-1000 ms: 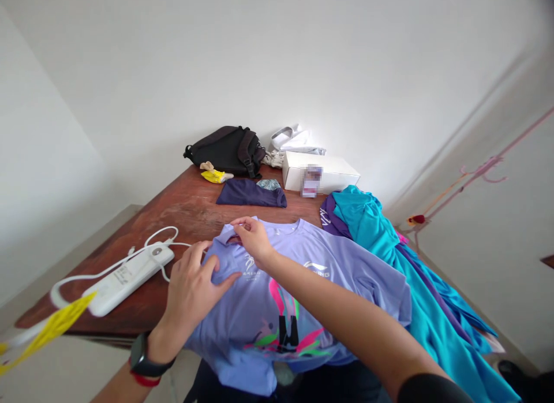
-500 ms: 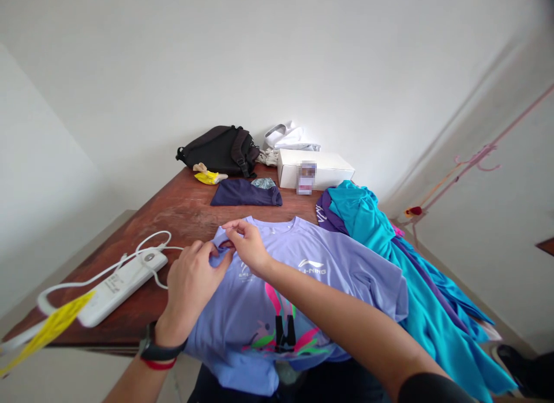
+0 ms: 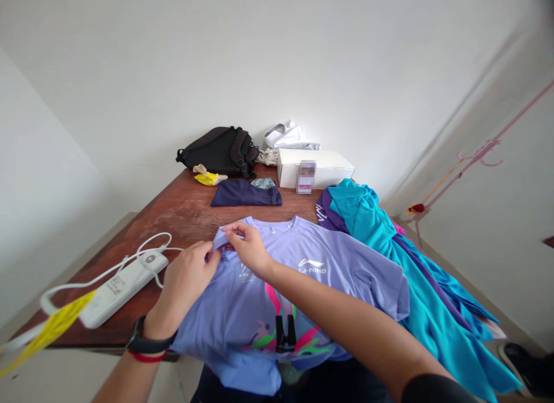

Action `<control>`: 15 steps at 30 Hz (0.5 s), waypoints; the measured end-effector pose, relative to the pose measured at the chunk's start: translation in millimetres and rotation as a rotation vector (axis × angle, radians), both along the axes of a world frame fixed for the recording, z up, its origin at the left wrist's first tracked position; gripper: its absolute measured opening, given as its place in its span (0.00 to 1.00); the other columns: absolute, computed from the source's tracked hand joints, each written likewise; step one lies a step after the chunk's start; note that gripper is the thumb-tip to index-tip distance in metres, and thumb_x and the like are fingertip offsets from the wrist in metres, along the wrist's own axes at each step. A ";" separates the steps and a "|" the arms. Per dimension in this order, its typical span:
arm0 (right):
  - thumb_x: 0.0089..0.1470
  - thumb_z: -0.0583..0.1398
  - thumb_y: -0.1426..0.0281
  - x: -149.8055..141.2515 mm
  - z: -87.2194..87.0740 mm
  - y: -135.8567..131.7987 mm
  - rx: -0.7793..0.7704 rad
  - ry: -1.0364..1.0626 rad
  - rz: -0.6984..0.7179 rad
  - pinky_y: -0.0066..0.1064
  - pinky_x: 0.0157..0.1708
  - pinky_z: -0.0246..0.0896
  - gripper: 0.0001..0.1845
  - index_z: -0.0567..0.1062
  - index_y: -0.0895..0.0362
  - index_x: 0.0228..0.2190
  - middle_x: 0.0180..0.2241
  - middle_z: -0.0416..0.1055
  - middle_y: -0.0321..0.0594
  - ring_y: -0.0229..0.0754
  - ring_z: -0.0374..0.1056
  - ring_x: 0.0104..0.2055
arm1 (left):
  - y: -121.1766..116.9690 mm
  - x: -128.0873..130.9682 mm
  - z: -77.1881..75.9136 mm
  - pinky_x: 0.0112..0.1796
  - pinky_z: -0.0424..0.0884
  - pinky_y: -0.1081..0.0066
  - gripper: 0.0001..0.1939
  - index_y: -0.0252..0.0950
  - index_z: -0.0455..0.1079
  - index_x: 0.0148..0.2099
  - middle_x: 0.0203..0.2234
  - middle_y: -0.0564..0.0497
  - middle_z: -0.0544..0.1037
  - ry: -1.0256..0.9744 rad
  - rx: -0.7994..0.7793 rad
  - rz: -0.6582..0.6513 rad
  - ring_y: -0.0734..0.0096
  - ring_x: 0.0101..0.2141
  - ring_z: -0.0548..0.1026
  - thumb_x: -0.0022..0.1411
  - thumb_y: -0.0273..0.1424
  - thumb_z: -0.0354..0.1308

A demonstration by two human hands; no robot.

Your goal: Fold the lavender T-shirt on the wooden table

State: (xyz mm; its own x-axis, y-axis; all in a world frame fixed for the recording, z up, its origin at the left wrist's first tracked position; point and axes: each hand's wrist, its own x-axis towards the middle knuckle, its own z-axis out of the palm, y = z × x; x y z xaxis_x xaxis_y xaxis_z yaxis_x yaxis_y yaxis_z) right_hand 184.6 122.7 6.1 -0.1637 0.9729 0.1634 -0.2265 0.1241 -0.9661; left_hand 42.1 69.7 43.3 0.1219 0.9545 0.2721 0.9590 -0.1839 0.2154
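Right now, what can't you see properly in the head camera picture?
Head view:
Label on the white box: blurred out.
Fold of the lavender T-shirt: hidden by the right hand.
Yellow strip: blurred, cut off by the left edge.
Black shoe: cut off by the right edge.

White walls (image 3: 277, 62) are meeting in a corner behind a reddish-brown wooden table (image 3: 182, 218), and a thin pink cord (image 3: 489, 152) is hanging on the right wall. A pale floor (image 3: 64, 380) is showing below the table, and soft, even light is lying over the room.
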 end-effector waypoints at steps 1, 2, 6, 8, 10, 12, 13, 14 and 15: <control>0.56 0.59 0.68 0.8 1.1 -0.8 -0.011 0.007 0.003 0.26 0.33 0.70 0.07 0.77 0.55 0.35 0.32 0.73 0.34 0.35 0.70 0.30 | -1.3 -0.4 1.2 0.28 0.53 0.70 0.14 0.39 0.61 0.27 0.27 0.51 0.75 0.003 0.021 -0.016 0.67 0.29 0.74 0.67 0.33 0.48; 0.55 0.59 0.68 1.8 3.0 -1.9 -0.022 0.010 0.001 0.27 0.33 0.71 0.07 0.77 0.55 0.35 0.32 0.72 0.34 0.34 0.69 0.29 | -3.3 -0.4 2.7 0.28 0.53 0.69 0.15 0.39 0.58 0.25 0.26 0.52 0.73 0.008 0.047 -0.027 0.68 0.28 0.72 0.66 0.32 0.49; 0.53 0.61 0.68 11.0 16.3 -9.5 -0.096 0.024 -0.020 0.29 0.31 0.73 0.06 0.76 0.56 0.34 0.31 0.71 0.33 0.33 0.69 0.26 | -18.0 4.8 7.7 0.28 0.55 0.69 0.11 0.40 0.56 0.27 0.22 0.55 0.69 0.007 0.105 -0.011 0.68 0.25 0.71 0.62 0.29 0.52; 0.51 0.61 0.69 18.8 23.2 -14.4 -0.149 0.028 -0.028 0.30 0.29 0.74 0.06 0.75 0.56 0.33 0.30 0.70 0.32 0.33 0.70 0.25 | -28.3 9.8 4.4 0.28 0.58 0.69 0.04 0.41 0.60 0.34 0.25 0.55 0.74 -0.018 0.091 0.000 0.65 0.28 0.75 0.62 0.28 0.52; 0.51 0.59 0.72 28.1 27.3 -19.1 -0.215 0.002 -0.014 0.30 0.26 0.75 0.05 0.74 0.56 0.33 0.28 0.68 0.30 0.33 0.70 0.23 | -40.3 14.2 -5.0 0.29 0.63 0.70 0.07 0.41 0.63 0.44 0.34 0.53 0.79 -0.032 0.085 -0.046 0.63 0.34 0.79 0.62 0.27 0.52; 0.50 0.57 0.74 38.5 27.3 -23.2 -0.292 -0.058 0.015 0.30 0.24 0.74 0.06 0.73 0.56 0.33 0.26 0.68 0.30 0.34 0.71 0.21 | -53.9 16.2 -18.9 0.30 0.66 0.69 0.15 0.41 0.62 0.51 0.41 0.49 0.79 -0.007 0.097 -0.117 0.61 0.37 0.80 0.62 0.25 0.51; 0.50 0.57 0.75 44.1 25.9 -24.9 -0.331 -0.097 0.039 0.30 0.23 0.74 0.07 0.72 0.56 0.33 0.25 0.68 0.30 0.34 0.71 0.20 | -61.1 16.0 -26.5 0.30 0.67 0.69 0.18 0.42 0.62 0.52 0.42 0.49 0.79 0.016 0.101 -0.147 0.61 0.37 0.80 0.61 0.23 0.50; 0.50 0.57 0.75 50.0 23.6 -26.4 -0.364 -0.141 0.064 0.30 0.22 0.74 0.07 0.72 0.56 0.33 0.25 0.69 0.30 0.35 0.72 0.20 | -68.4 15.0 -34.0 0.29 0.68 0.69 0.19 0.42 0.63 0.53 0.42 0.49 0.79 0.036 0.104 -0.171 0.61 0.37 0.80 0.60 0.22 0.49; 0.50 0.57 0.75 56.1 20.9 -27.6 -0.386 -0.193 0.089 0.29 0.21 0.73 0.07 0.72 0.56 0.33 0.25 0.70 0.30 0.36 0.73 0.20 | -75.5 13.3 -40.8 0.28 0.69 0.70 0.20 0.42 0.64 0.52 0.41 0.49 0.79 0.044 0.113 -0.193 0.62 0.36 0.80 0.59 0.21 0.49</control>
